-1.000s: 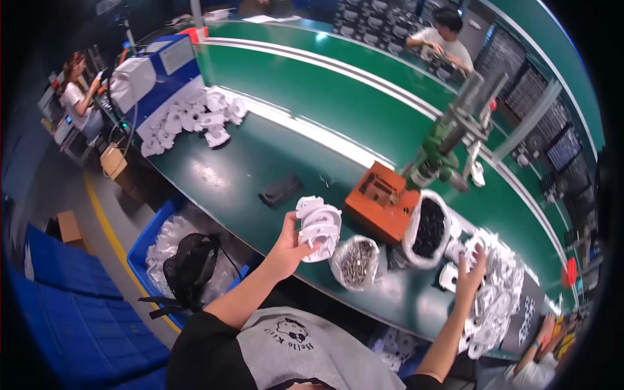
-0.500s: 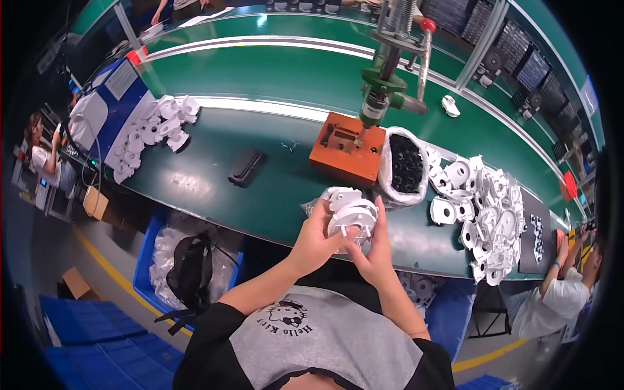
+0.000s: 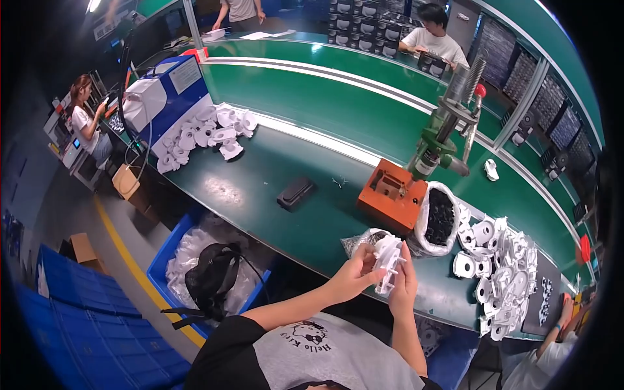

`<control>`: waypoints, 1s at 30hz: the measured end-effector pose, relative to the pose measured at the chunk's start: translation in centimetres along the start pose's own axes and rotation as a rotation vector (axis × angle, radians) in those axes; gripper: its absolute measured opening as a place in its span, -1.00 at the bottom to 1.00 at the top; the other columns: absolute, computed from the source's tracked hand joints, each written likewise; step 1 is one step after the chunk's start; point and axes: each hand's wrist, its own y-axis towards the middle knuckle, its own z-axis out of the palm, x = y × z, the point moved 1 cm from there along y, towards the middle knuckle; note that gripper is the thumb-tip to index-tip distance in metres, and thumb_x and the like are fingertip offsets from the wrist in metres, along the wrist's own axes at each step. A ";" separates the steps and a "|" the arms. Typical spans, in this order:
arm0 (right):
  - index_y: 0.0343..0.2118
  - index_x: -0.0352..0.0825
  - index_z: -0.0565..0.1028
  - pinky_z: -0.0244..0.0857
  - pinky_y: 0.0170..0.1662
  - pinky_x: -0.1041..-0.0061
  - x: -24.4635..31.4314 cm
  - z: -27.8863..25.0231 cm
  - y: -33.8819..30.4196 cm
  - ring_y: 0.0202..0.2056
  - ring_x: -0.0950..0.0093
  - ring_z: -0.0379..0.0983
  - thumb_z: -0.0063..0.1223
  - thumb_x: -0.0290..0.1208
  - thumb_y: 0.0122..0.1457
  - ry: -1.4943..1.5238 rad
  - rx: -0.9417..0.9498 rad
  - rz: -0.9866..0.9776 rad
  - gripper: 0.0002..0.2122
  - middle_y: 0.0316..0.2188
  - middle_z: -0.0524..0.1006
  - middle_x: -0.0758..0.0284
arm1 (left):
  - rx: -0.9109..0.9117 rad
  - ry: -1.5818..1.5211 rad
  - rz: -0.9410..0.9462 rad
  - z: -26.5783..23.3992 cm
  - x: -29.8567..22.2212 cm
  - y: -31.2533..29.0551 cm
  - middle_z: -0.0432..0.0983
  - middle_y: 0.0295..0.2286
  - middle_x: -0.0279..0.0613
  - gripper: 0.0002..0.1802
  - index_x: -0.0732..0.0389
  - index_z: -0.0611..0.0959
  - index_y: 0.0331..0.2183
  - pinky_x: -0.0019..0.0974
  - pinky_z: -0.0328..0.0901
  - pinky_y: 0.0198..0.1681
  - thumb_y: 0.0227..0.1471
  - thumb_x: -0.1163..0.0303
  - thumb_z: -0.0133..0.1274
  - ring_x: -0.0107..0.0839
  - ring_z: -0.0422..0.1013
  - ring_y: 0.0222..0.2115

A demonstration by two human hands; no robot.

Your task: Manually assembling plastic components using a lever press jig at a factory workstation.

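Observation:
Between my two hands, over the front edge of the green bench, is a white plastic molded part, turned edge-on with its pegs toward the right. My left hand grips its left side, fingers curled behind it. The fingers of my right hand close on its right side. Just beyond the hands lies a clear plastic bag of small pieces. Behind that stands an orange fixture block under a green hand press. A white-lined container of small black parts sits right of the block.
White molded parts are heaped at the right and far left. A black oblong case lies mid-bench. Below the bench edge, a blue bin holds plastic bags and a black bag. Other people work at left, right and across.
The view has swung, so the scene sits lower and further right. In my hands the white part has turned from facing me to edge-on. Both hands keep hold of it.

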 end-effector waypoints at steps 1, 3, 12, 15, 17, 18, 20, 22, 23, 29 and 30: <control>0.22 -0.40 0.09 0.10 0.10 0.55 -0.4 -0.1 0.1 0.07 0.46 0.24 -0.32 -0.45 0.28 -0.001 0.006 0.000 -0.56 0.11 0.26 0.19 | -0.007 0.074 0.000 -0.2 0.3 -0.1 0.35 -0.13 -0.12 -0.36 0.31 0.11 0.06 -0.40 0.31 -0.12 0.09 0.29 0.05 -0.47 0.36 -0.14; 0.23 -0.39 0.06 0.17 0.06 0.54 -1.6 -0.7 0.3 0.04 0.47 0.27 -0.25 -0.43 0.25 -0.011 0.044 0.013 -0.52 0.11 0.25 0.22 | -0.033 0.085 0.048 -0.4 0.1 -0.1 0.38 -0.20 -0.14 -0.38 0.32 0.19 0.02 -0.42 0.33 -0.21 0.08 0.23 0.08 -0.50 0.39 -0.23; 0.26 -0.30 -0.09 0.15 0.11 0.29 -0.2 -0.6 -0.3 0.09 0.29 0.22 0.28 -0.40 -0.10 0.082 0.266 0.146 -0.10 0.08 0.24 0.12 | -0.102 0.248 0.120 -0.1 -1.1 0.2 0.36 -0.29 -0.22 -0.53 0.34 0.40 -0.14 -0.46 0.31 -0.30 0.04 0.20 0.12 -0.54 0.37 -0.34; 0.21 -0.28 0.01 0.25 0.03 0.34 -0.3 0.2 -0.5 0.03 0.34 0.29 0.37 -0.38 -0.23 0.145 0.131 0.155 -0.08 0.01 0.30 0.21 | -0.046 0.442 0.126 -0.2 -1.0 0.2 0.35 -0.25 -0.31 -0.53 0.27 0.38 -0.06 -0.45 0.30 -0.23 0.03 0.33 0.14 -0.60 0.34 -0.30; 0.20 -0.28 0.01 0.23 0.05 0.33 -0.3 0.0 -0.5 0.04 0.33 0.28 0.34 -0.41 -0.20 0.143 0.149 0.149 -0.11 0.02 0.28 0.19 | -0.093 0.450 0.196 0.2 -1.2 0.2 0.30 -0.36 -0.27 -0.57 0.32 0.42 -0.18 -0.49 0.27 -0.35 0.03 0.23 0.13 -0.57 0.31 -0.42; 0.20 -0.29 0.00 0.20 0.08 0.31 -0.2 -0.1 -0.6 0.05 0.32 0.26 0.32 -0.45 -0.17 0.141 0.168 0.142 -0.13 0.03 0.27 0.16 | -0.093 0.451 0.194 0.2 -1.1 0.1 0.30 -0.36 -0.27 -0.57 0.32 0.42 -0.18 -0.49 0.27 -0.35 0.03 0.23 0.13 -0.57 0.31 -0.42; 0.20 -0.28 0.00 0.20 0.07 0.32 0.3 -0.3 -0.5 0.04 0.32 0.27 0.32 -0.45 -0.18 0.177 0.173 0.157 -0.13 0.03 0.27 0.16 | -0.123 0.240 0.116 0.0 -0.7 -0.1 0.29 -0.37 -0.26 -0.57 0.33 0.41 -0.18 -0.49 0.26 -0.38 0.02 0.24 0.14 -0.57 0.29 -0.45; 0.19 -0.30 0.02 0.22 0.04 0.35 0.2 -0.5 -0.4 0.02 0.34 0.30 0.30 -0.45 -0.19 0.177 0.167 0.135 -0.15 0.00 0.30 0.17 | -0.103 0.330 0.150 0.1 -1.1 0.0 0.29 -0.37 -0.27 -0.57 0.33 0.41 -0.18 -0.49 0.25 -0.39 0.01 0.25 0.15 -0.58 0.29 -0.46; 0.19 -0.30 0.02 0.22 0.04 0.35 0.4 -0.4 -0.4 0.02 0.34 0.30 0.30 -0.45 -0.19 0.177 0.165 0.134 -0.15 0.00 0.30 0.17 | -0.085 0.420 0.187 0.2 -1.3 0.0 0.29 -0.37 -0.27 -0.56 0.33 0.41 -0.17 -0.49 0.25 -0.40 0.01 0.26 0.15 -0.58 0.28 -0.47; 0.15 -0.34 0.08 0.26 0.00 0.38 2.1 -0.5 -0.5 -0.06 0.37 0.38 0.26 -0.46 -0.19 -0.086 0.148 0.042 -0.21 -0.09 0.41 0.18 | -0.038 0.432 0.205 0.3 -1.3 0.4 0.29 -0.34 -0.26 -0.58 0.33 0.42 -0.19 -0.48 0.26 -0.39 0.01 0.26 0.15 -0.57 0.29 -0.46; 0.15 -0.35 0.09 0.26 0.00 0.38 2.2 -0.6 -0.6 -0.06 0.37 0.39 0.27 -0.46 -0.19 -0.101 0.153 0.052 -0.21 -0.10 0.42 0.18 | -0.014 0.457 0.218 0.3 -1.5 0.3 0.30 -0.33 -0.25 -0.59 0.32 0.42 -0.19 -0.47 0.27 -0.38 0.01 0.26 0.15 -0.56 0.30 -0.45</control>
